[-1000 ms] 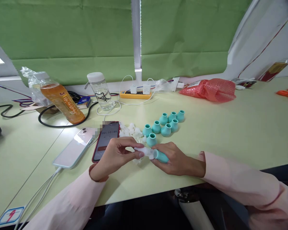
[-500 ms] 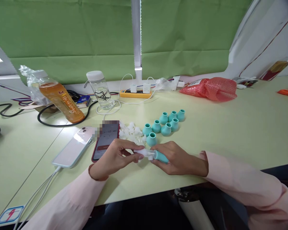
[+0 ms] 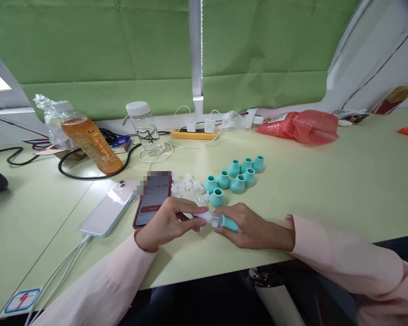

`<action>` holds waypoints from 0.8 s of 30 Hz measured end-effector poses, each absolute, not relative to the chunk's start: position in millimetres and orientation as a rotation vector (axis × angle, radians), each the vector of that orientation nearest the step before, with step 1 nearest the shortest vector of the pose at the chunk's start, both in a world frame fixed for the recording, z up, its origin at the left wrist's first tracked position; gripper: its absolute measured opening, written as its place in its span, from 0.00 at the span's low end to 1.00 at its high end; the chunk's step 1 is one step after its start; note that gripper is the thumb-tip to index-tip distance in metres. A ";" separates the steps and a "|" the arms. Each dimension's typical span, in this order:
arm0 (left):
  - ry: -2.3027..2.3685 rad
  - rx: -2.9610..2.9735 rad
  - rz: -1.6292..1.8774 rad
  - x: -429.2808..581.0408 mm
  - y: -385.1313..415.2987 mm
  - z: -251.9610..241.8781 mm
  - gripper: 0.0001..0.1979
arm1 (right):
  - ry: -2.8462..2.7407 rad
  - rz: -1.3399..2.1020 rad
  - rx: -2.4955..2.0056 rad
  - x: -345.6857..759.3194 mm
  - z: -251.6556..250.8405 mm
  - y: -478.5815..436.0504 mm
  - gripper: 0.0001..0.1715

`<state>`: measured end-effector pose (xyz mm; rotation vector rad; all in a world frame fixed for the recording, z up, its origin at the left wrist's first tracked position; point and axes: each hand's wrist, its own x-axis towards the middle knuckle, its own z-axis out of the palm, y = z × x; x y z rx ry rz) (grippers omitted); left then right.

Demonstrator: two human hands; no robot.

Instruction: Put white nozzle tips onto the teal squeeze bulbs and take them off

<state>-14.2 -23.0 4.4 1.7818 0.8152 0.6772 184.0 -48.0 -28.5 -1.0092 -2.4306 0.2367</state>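
My left hand [image 3: 172,222] pinches a small white translucent plastic piece [image 3: 203,215] between thumb and fingers. Wrapped round a teal squeeze bulb [image 3: 230,223] is my right hand [image 3: 250,228]. A short clear tube [image 3: 216,219] sits at the bulb's mouth, and the white piece meets its other end; how deep they fit I cannot tell. Just beyond my hands, several more teal bulbs [image 3: 237,184] stand with their mouths up. Beside them lies a loose pile of small white plastic pieces [image 3: 187,185], with a clear part [image 3: 201,200] at its near edge.
A phone with a red edge [image 3: 148,213] shows a timer left of the pile. A charging phone [image 3: 107,210] lies farther left. Behind stand an orange drink bottle [image 3: 91,142], a water bottle [image 3: 146,131], a yellow power strip [image 3: 194,134] and a red bubble-wrap bag [image 3: 301,127].
The view has shifted slightly, so the table's things appear a little farther right. Both hands keep the same grips, with my left hand slightly nearer my right. The phone's timer digits have advanced.
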 end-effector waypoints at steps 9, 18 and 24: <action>0.807 1.786 0.638 -14.3 -21.9 5.1 0.12 | -2.397 0.226 -0.954 183.8 -33.9 -48.2 0.14; 0.709 1.821 0.800 -14.6 -24.6 6.4 0.11 | -2.300 0.381 -0.925 179.4 -18.7 -53.7 0.10; 0.647 1.747 1.036 -21.6 -22.1 10.3 0.21 | -2.061 0.423 -0.707 180.3 10.4 -46.2 0.08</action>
